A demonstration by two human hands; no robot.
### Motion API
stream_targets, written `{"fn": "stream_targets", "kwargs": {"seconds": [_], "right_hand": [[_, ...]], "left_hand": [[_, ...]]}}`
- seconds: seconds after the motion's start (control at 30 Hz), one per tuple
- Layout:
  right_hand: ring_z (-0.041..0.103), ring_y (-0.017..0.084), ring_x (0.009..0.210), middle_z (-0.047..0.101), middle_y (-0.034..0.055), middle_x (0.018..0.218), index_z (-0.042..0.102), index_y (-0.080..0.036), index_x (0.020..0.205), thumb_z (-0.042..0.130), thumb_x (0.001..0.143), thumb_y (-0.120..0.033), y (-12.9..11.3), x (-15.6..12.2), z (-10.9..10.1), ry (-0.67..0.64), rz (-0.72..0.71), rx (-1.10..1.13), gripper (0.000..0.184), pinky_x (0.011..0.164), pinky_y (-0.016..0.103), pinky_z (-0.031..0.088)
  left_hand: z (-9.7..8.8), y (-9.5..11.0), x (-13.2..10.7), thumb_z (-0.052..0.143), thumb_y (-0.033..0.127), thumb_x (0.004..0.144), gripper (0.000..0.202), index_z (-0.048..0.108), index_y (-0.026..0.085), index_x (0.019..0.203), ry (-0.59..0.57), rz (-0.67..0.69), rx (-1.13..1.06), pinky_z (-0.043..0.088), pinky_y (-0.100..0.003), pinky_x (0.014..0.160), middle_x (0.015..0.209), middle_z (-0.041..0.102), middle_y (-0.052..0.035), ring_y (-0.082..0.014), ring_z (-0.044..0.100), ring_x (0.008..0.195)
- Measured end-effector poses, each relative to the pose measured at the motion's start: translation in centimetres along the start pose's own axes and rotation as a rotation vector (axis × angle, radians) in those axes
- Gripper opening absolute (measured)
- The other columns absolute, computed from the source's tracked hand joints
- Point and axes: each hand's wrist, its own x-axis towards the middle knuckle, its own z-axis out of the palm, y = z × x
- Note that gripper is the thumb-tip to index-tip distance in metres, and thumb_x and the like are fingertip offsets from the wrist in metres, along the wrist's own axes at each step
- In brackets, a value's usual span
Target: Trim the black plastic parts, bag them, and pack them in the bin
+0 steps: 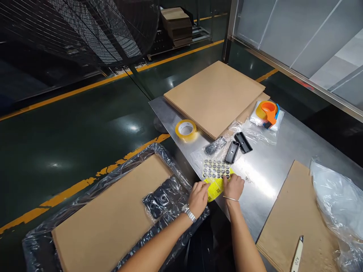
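Observation:
My left hand (198,198), with a metal watch on its wrist, has its fingers closed on the left edge of a yellow printed label sheet (214,189). On the sheet's other side, my right hand (234,187) pinches it, a thin bangle at the wrist. The label hangs at the metal table's near edge. Just beyond it lies a sheet of round black stickers (216,169). Two small black plastic trays (232,152) and a dark bagged part (216,145) rest behind the stickers.
A tape roll (186,130), cardboard sheets (215,98) and an orange tape dispenser (269,112) lie farther back on the table (255,166). At right, a utility knife (297,254) lies on cardboard. Lower left, a plastic-lined box (107,215) holds bagged black parts (163,196).

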Motion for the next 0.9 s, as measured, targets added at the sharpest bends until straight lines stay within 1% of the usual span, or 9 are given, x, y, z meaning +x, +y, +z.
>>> {"fn": "stream_targets", "kwargs": {"seconds": [0.1,0.2,0.27,0.37,0.43,0.57,0.67,0.8,0.9], "right_hand": [[0.048,0.025,0.072,0.057,0.0138,0.071,0.059,-0.013,0.074,0.047,0.080,-0.036,-0.4,0.8,-0.2,-0.065,0.034,-0.028,0.027,0.063,0.034,0.030],[0.049,0.023,0.069,0.057,0.0102,0.067,0.059,-0.014,0.068,0.048,0.079,-0.027,-0.9,1.0,-0.5,-0.117,0.063,-0.036,0.021,0.063,0.031,0.029],[0.049,0.024,0.074,0.058,0.0114,0.073,0.061,-0.013,0.078,0.048,0.079,-0.026,-1.0,0.9,-0.9,-0.126,0.087,-0.042,0.018,0.065,0.031,0.029],[0.047,0.027,0.083,0.056,0.0153,0.087,0.057,-0.010,0.097,0.051,0.077,-0.031,-0.8,0.6,-1.5,-0.129,0.118,-0.039,0.029,0.067,0.032,0.030],[0.046,0.028,0.085,0.056,0.0153,0.088,0.057,-0.011,0.098,0.051,0.077,-0.032,-0.4,0.3,-1.7,-0.144,0.130,-0.016,0.030,0.068,0.033,0.030],[0.046,0.027,0.083,0.058,0.0140,0.082,0.060,-0.012,0.086,0.050,0.077,-0.028,0.5,0.5,-1.8,-0.175,0.168,0.083,0.021,0.071,0.034,0.031],[0.047,0.026,0.082,0.059,0.0123,0.078,0.061,-0.014,0.078,0.051,0.074,-0.028,1.2,0.8,-2.1,-0.180,0.214,0.201,0.017,0.072,0.034,0.031],[0.050,0.023,0.075,0.059,0.0075,0.072,0.058,-0.017,0.070,0.051,0.071,-0.032,2.7,0.3,-3.2,-0.174,0.326,0.416,0.017,0.069,0.033,0.033],[0.051,0.018,0.061,0.057,0.0026,0.062,0.056,-0.018,0.071,0.051,0.070,-0.039,4.4,-0.8,-4.1,-0.190,0.452,0.629,0.022,0.060,0.029,0.036]], "left_hand": [[2.5,0.1,0.2,0.053,0.012,0.070,0.026,0.067,0.020,0.090,-0.039,-0.011,-0.037,0.033,-0.037,0.096,0.094,0.061,-0.0069,-0.0221,0.051,0.097],[5.0,-0.2,0.8,0.054,0.012,0.069,0.025,0.066,0.019,0.090,-0.011,-0.084,-0.117,0.040,-0.037,0.090,0.088,0.064,-0.0056,-0.0198,0.056,0.089],[6.3,-0.2,1.3,0.054,0.012,0.070,0.024,0.064,0.017,0.091,0.011,-0.144,-0.195,0.045,-0.034,0.084,0.087,0.066,-0.0063,-0.0182,0.059,0.085],[7.6,0.2,1.7,0.053,0.013,0.073,0.023,0.063,0.014,0.094,0.033,-0.226,-0.315,0.048,-0.031,0.078,0.087,0.066,-0.0090,-0.0166,0.061,0.081],[8.1,0.5,1.8,0.053,0.012,0.074,0.022,0.062,0.012,0.094,0.043,-0.276,-0.379,0.049,-0.031,0.076,0.087,0.067,-0.0107,-0.0159,0.062,0.079],[8.5,1.3,1.7,0.052,0.009,0.074,0.022,0.061,0.011,0.094,0.061,-0.356,-0.463,0.048,-0.029,0.075,0.090,0.066,-0.0120,-0.0139,0.062,0.077],[8.6,1.6,1.4,0.051,0.008,0.074,0.021,0.061,0.011,0.092,0.069,-0.395,-0.479,0.048,-0.027,0.072,0.091,0.065,-0.0121,-0.0128,0.062,0.074],[8.4,1.6,0.6,0.054,0.012,0.071,0.017,0.060,0.011,0.087,0.098,-0.382,-0.423,0.047,-0.026,0.063,0.082,0.064,-0.0084,-0.0122,0.060,0.066],[8.2,1.2,-0.3,0.058,0.016,0.068,0.018,0.058,0.014,0.086,0.171,-0.325,-0.354,0.045,-0.025,0.064,0.078,0.059,-0.0036,-0.0112,0.056,0.065]]}}
